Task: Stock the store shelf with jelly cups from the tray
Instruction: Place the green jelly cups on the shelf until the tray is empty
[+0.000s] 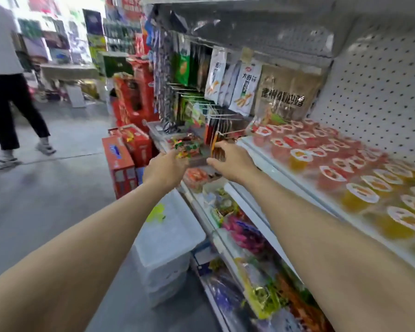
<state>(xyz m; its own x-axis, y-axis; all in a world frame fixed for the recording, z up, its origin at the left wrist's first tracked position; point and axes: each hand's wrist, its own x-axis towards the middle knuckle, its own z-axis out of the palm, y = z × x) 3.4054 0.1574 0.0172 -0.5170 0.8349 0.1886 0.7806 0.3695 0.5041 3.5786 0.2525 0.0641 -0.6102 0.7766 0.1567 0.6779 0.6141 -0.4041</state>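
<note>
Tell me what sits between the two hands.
Head view: a shallow tray of bright wrapped sweets spans the gap. The left hand holds one end, the right hand the other.

jelly cups (pixel 345 164): red and orange, sealed lids up | rows on white shelf (pixel 273 161) | tray: not discernible

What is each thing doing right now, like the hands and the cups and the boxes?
Left hand: gripping the near-left edge of the candy tray.
Right hand: holding the tray's right edge.
Candy tray: full of wrapped sweets, held between both hands.
Jelly cups: sealed, upright, in rows on the shelf.
Snack bags: hanging from hooks.
Clear bins: lidded, stacked on the floor.
</note>
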